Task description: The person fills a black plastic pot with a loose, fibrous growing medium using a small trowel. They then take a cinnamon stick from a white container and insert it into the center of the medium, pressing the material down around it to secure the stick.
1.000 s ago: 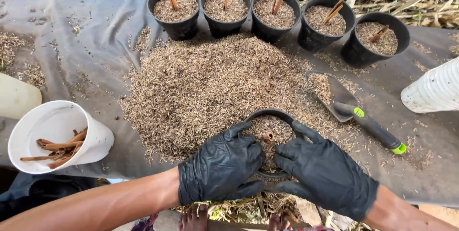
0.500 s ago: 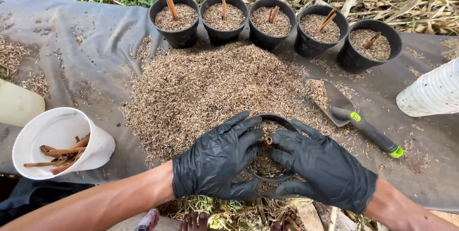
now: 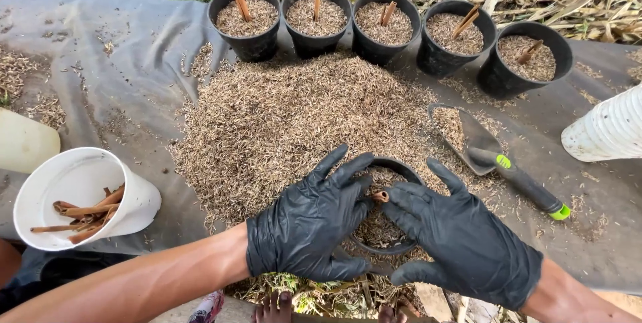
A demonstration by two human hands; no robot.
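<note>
Both gloved hands, left hand (image 3: 307, 226) and right hand (image 3: 461, 243), seemingly press flat on husks in black pot (image 3: 391, 246), flanking its cutting (image 3: 380, 196).

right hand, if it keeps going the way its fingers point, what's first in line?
The right hand points up-left over the near pot. First in line is probably the brown stick at its fingertips, then the left hand. Depth is unclear.
</note>
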